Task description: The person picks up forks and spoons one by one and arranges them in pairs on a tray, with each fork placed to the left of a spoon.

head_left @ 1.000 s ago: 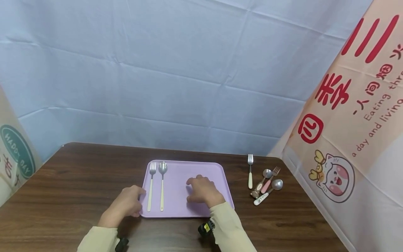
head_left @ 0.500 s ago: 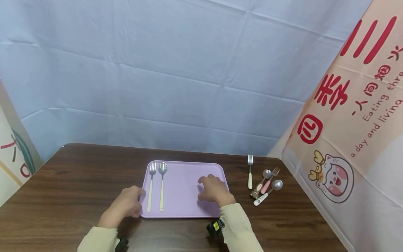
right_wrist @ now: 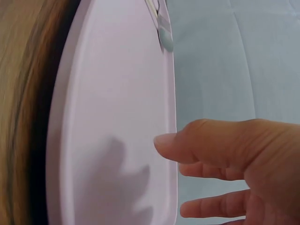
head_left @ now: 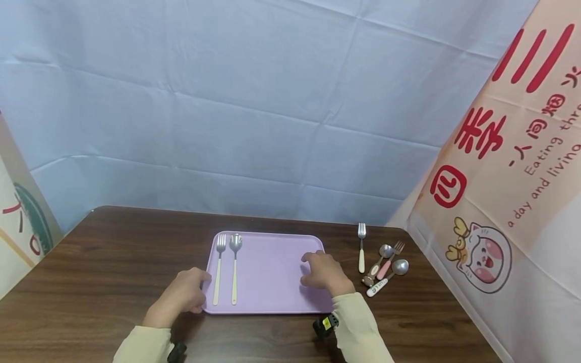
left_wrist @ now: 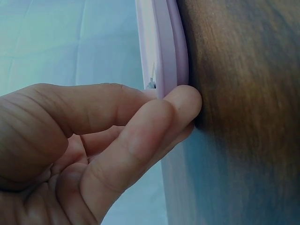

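Note:
A lilac rectangular tray [head_left: 272,272] lies flat on the table. My left hand [head_left: 182,292] pinches its left rim; in the left wrist view the thumb [left_wrist: 103,103] reaches inside the rim and the fingers are at its outer side. On the tray's left part lie a fork [head_left: 218,272] and a spoon [head_left: 234,272], side by side, with cream handles and heads toward the far edge. My right hand [head_left: 324,272] hovers over the tray's right side, thumb and fingers spread apart, holding nothing. In the right wrist view its shadow falls on the tray.
Right of the tray lies a cream-handled fork [head_left: 361,252]. Beside it are a bear-handled spoon [head_left: 374,267], a pink-handled fork [head_left: 386,265] and a white-handled spoon [head_left: 386,281], close together. The dark wooden table [head_left: 113,262] ends at pale blue cloth [head_left: 236,126] behind.
My right hand has moved rightward over the tray, from its middle-right to its right edge. My left hand and the cutlery have stayed in place.

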